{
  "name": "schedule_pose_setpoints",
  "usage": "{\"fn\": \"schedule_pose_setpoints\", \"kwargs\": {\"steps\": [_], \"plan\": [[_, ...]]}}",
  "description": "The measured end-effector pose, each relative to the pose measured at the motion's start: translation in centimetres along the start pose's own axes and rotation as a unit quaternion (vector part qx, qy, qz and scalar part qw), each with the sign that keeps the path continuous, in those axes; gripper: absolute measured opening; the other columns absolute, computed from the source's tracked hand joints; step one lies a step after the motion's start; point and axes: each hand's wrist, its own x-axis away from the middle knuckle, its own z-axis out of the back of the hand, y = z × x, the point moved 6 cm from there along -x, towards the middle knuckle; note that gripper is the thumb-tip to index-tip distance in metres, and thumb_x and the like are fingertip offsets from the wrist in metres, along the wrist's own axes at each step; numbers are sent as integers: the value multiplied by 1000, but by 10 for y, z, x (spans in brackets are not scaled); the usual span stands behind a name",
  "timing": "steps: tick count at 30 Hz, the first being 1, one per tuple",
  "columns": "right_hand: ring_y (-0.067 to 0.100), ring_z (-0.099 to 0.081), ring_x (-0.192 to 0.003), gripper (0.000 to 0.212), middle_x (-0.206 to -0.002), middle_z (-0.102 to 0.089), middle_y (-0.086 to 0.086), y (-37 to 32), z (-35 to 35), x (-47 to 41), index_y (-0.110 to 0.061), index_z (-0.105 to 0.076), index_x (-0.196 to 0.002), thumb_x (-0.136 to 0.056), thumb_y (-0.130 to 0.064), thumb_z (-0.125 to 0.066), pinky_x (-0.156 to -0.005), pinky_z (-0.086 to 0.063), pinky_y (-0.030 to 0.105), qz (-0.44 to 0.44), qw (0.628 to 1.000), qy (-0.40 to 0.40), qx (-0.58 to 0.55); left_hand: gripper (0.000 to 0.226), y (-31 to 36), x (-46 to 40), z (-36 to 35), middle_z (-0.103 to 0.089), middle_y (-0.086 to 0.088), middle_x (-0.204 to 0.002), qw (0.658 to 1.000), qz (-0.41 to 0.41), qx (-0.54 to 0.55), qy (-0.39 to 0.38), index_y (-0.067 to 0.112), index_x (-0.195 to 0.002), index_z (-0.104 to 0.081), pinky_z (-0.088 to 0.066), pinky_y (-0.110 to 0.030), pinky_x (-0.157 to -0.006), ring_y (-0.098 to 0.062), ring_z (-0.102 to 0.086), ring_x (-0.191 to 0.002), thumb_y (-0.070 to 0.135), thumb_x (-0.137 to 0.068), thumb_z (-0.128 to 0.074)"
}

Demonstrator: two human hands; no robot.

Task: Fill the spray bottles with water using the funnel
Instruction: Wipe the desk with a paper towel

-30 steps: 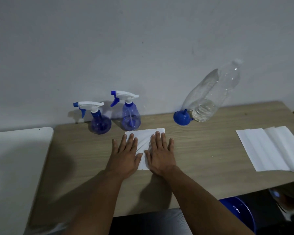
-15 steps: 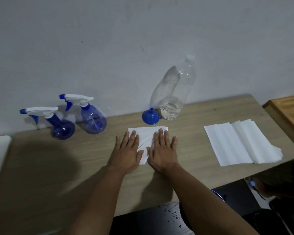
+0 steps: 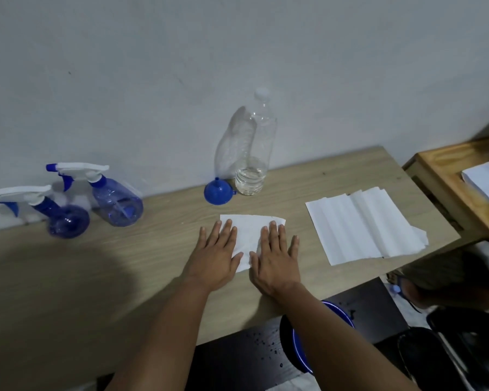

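Note:
Two blue spray bottles with white triggers stand by the wall at the left: one [image 3: 65,218] at the far left, the other [image 3: 116,204] just right of it. A blue funnel [image 3: 218,192] rests mouth-down beside a tall clear water bottle [image 3: 253,165] holding a little water, capped white. My left hand [image 3: 216,256] and my right hand [image 3: 275,259] lie flat, fingers spread, on a small white paper towel [image 3: 250,228] in the middle of the wooden table [image 3: 96,277]. Neither hand grips anything.
A larger stack of white paper towels [image 3: 362,227] lies at the table's right. A wooden stand [image 3: 449,182] with white paper [image 3: 486,180] sits further right. A blue basin [image 3: 302,354] rests on a dark wet surface below the table's front edge.
The camera view has swung to the right, so the spray bottles sit further left in frame. Both hands stay flat on the paper towel.

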Motion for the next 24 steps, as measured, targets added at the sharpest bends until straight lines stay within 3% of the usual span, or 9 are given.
{"fn": "schedule_pose_setpoints", "kwargs": {"steps": [12, 20, 22, 24], "plan": [[34, 24, -160, 73, -174, 19, 14, -28, -8, 30, -11, 6, -168, -108, -47, -14, -127, 12, 63, 44, 999, -14, -15, 71, -13, 46, -5, -6, -4, -169, 1000, 21, -10, 13, 13, -160, -18, -11, -55, -125, -24, -4, -157, 55, -103, -13], [29, 30, -154, 72, -172, 21, 14, -107, -15, 36, -9, 5, -167, -109, -44, -20, -127, 14, 60, 120, 992, -25, -11, 72, -63, 101, -14, 5, -2, -169, 996, 92, 14, 4, 15, -161, -4, -5, -52, -126, -22, 7, -156, 58, -102, -5], [33, 21, -159, 73, -173, 17, 15, -129, -22, 35, -8, 0, -167, -108, -45, -22, -128, 13, 59, 134, 991, -27, -8, 72, -79, 115, -17, 7, -2, -168, 994, 107, 13, 3, 16, -161, -3, -5, -52, -126, -22, 7, -156, 58, -102, -5], [40, -1, -162, 73, -174, -1, 19, -153, -27, 36, -5, -19, -166, -104, -43, -26, -127, 4, 60, 141, 990, -20, -1, 73, -98, 131, -19, 0, -2, -169, 992, 125, 17, 10, 15, -161, -10, -8, -52, -126, -23, 1, -157, 58, -102, -9]]}}
